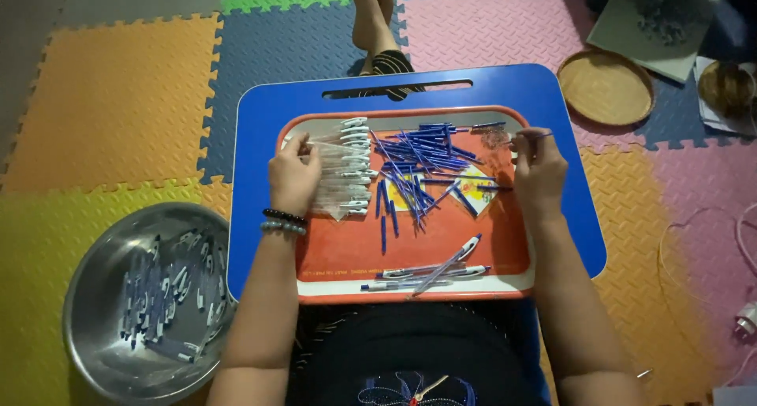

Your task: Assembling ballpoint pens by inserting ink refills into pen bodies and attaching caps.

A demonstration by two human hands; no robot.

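Overhead, the left hand [293,173] closes on a light, slippery clear pen barrel [327,140], while the right hand [538,169] pinches a thin, bendable blue refill [530,137] near its tip.

clear pen barrels [347,165]: stacked row, tray left | blue refill [530,137]: thin, near-level, tray's right edge

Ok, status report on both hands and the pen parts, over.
Left hand on the clear pen barrels, grip unclear. Right hand pinching a blue refill. Loose refills piled mid orange tray. Nothing in the way.
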